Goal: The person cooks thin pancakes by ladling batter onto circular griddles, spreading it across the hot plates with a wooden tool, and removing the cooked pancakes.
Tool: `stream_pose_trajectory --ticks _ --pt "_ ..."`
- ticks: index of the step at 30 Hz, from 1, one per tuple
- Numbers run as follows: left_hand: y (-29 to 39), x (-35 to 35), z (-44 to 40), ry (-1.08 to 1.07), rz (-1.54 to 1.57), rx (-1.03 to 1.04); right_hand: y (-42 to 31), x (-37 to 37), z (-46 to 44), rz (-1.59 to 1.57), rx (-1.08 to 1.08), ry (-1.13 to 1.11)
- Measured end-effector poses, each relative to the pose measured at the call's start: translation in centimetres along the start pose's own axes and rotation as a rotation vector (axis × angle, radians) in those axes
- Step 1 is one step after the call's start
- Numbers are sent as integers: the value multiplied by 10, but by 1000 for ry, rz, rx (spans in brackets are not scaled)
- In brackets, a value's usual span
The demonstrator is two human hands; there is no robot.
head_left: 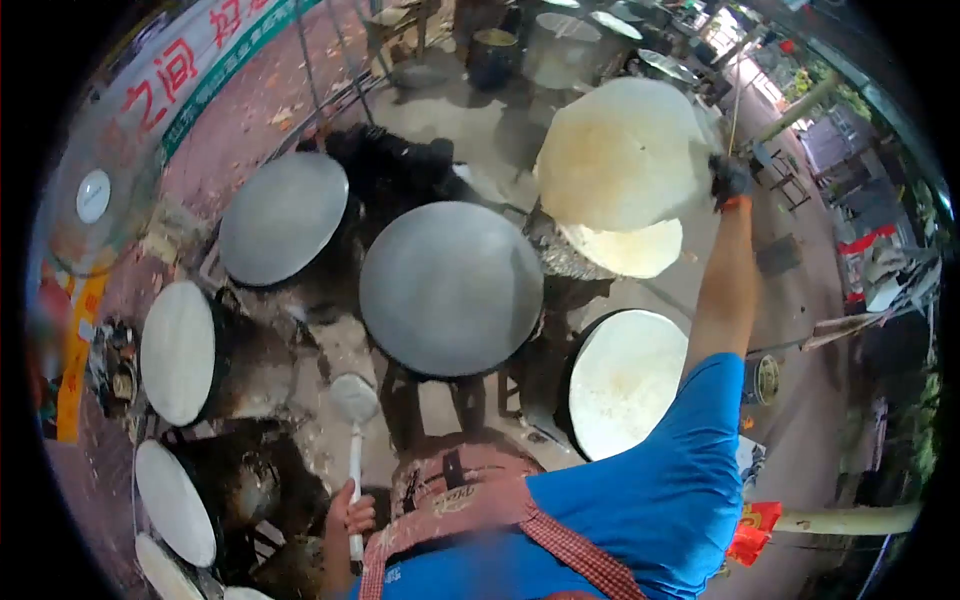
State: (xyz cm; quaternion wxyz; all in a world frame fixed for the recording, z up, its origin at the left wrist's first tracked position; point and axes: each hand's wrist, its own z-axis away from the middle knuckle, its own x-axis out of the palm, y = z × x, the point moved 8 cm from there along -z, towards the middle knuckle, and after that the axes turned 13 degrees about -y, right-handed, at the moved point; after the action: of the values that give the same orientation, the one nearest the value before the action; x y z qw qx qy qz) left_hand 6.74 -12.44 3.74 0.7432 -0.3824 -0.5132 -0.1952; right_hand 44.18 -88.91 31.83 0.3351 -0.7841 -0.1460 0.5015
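My left hand [350, 515] is wrapped round the pale handle of a ladle [355, 400], whose bowl points away from me near the central griddle. On the far right my right hand [733, 182], in a dark glove, is closed on a thin stick [736, 118] that points up and away. Beside that glove lies a big round thin pancake [625, 155], its right edge close to the fingers; whether they touch it I cannot tell. A paler pancake [635, 248] shows from under it. The grey round griddle [450, 290] in the middle has a bare surface.
Another grey griddle [285, 218] stands to the left. White batter rounds cover the griddle at right [628, 383] and the griddle at left [178, 352]. More coated griddles curve down the left side. Large pots [562, 50] stand at the back, and a banner [190, 75] hangs upper left.
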Motion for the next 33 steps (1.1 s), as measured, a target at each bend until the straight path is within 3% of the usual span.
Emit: stream_pose_trajectory --ticks 2,5,6,8,9,10,11,13,14,15,16,18,19,20,21,22,23,24,26,28,30,31,32,33 --pt "-10 11 -15 18 13 17 111 7 30 -246 225 129" --pt "-27 23 -32 29 34 24 265 79 92 -619 424 281" --pt "-34 35 -37 11 60 37 236 98 134 -857 447 430" --pt "-36 37 -40 66 53 59 262 148 174 -890 758 292" --pt "-37 35 -39 82 45 70 306 179 181 -943 794 355" --pt "-37 35 -38 92 24 71 399 205 177 -589 838 340" --pt "-36 35 -38 102 4 71 435 222 171 -494 704 313" --pt "-38 39 -38 115 -16 75 417 226 184 -405 770 213" --pt "-45 51 -46 123 -13 95 386 215 189 -406 957 142" --pt "-51 64 -54 132 -9 115 386 219 192 -744 906 250" --pt "-49 62 -50 116 -21 87 317 192 200 -720 875 275" --pt "-40 46 -36 114 -50 36 249 159 213 -638 890 250" --pt "-39 41 -27 105 -144 3 214 138 220 -536 768 229" --pt "-39 34 -19 89 -292 -51 201 129 238 -548 825 208" --pt "-37 28 -13 66 -504 -98 189 121 259 -646 676 228" --pt "-20 19 1 288 -788 59 166 105 284 -467 730 152" --pt "-14 15 5 105 -1040 -47 155 95 319 -510 707 140" --pt "-11 8 2 156 -1137 -177 144 87 357 -555 678 130" --pt "-21 4 -17 164 -1057 -336 119 66 447 -437 741 123" --pt "-23 -36 -12 150 -425 -650 95 43 549 -246 879 156" --pt "-47 -35 -19 221 -96 -834 84 23 647 -180 823 196" --pt "-51 -32 -23 395 -102 -726 89 18 706 -264 1050 288" --pt "-54 -34 -21 463 -109 -685 92 11 757 -246 1029 412" --pt "-56 -35 -19 529 -117 -642 53 -10 775 332 1072 309"
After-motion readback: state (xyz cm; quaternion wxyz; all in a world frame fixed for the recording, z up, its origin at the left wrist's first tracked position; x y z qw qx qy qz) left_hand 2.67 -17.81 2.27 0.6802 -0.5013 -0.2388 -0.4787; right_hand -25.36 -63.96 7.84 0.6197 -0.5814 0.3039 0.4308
